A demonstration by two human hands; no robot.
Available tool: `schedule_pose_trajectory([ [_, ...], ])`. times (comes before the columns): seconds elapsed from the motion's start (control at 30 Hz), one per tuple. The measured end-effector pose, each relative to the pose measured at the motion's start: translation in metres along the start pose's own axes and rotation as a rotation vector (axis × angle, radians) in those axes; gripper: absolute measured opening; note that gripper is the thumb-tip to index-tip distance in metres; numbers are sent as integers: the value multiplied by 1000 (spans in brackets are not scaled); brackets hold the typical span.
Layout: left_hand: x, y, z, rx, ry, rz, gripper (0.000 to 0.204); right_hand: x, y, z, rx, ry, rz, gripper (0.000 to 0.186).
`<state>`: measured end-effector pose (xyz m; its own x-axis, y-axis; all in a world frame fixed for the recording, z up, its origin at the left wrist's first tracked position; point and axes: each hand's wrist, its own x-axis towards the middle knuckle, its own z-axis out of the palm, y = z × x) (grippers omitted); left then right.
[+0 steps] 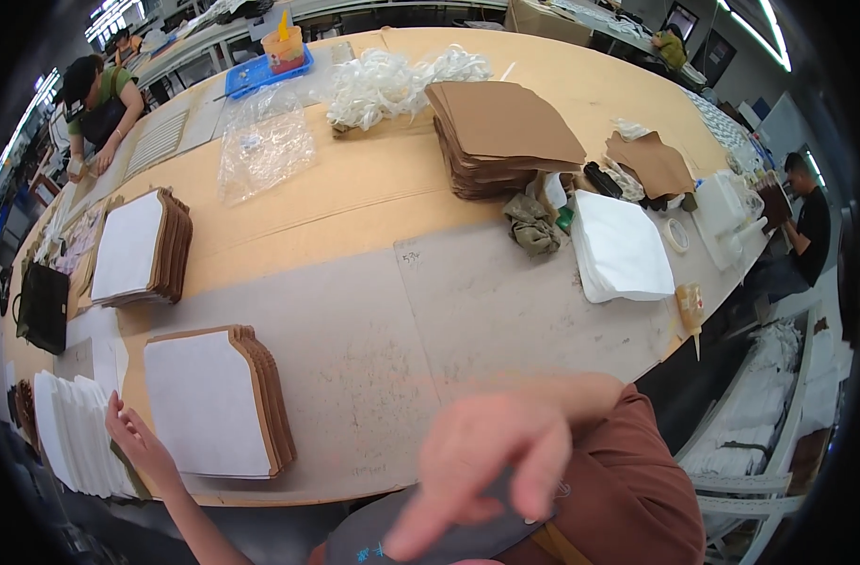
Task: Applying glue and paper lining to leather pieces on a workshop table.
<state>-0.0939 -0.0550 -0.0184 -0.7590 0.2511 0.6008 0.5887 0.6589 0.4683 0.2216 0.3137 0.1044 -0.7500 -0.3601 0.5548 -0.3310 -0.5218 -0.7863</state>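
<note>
My left hand (140,441) is at the lower left, fingers stretched out and slightly apart. Its fingertips are at the edge of a fanned stack of white sheets (72,433); I cannot tell whether they touch. Just right of that hand lies a stack of brown cut pieces (277,405) topped with a white sheet (207,405). My right hand (491,452), blurred by motion, is raised in front of my body above the table's near edge. Its fingers point down and apart, and nothing shows in them.
Farther left is another brown stack (174,250). Beyond stand a tall brown pile (505,122), white strips (392,85), a clear plastic bag (265,151) and a blue tray (246,77). White sheets (623,250) and a glue bottle (691,306) lie right. Co-workers sit around the table.
</note>
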Motion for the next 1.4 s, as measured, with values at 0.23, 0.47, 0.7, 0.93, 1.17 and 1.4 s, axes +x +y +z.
schedule_pose_trajectory([
  [0.23, -56, 102, 14, -68, 14, 339, 27, -35, -31, 4, -514, 71, -261, 35],
  [0.47, -115, 204, 85, -326, -468, 557, 31, -125, -87, -142, -1574, 1260, 367, 21],
  [0.7, -145, 213, 119, -449, -746, 418, 29, -185, -116, -266, -2161, 761, 225, 23],
  [0.93, -138, 223, 119, -429, -793, 323, 24, -188, -119, -281, -2138, 499, 413, 11],
  [1.17, -137, 225, 117, -416, -769, 361, 22, -177, -118, -277, -2269, 546, 344, 6],
  [1.4, -133, 226, 116, -436, -797, 313, 20, -173, -121, -279, -2109, 707, 317, 12],
])
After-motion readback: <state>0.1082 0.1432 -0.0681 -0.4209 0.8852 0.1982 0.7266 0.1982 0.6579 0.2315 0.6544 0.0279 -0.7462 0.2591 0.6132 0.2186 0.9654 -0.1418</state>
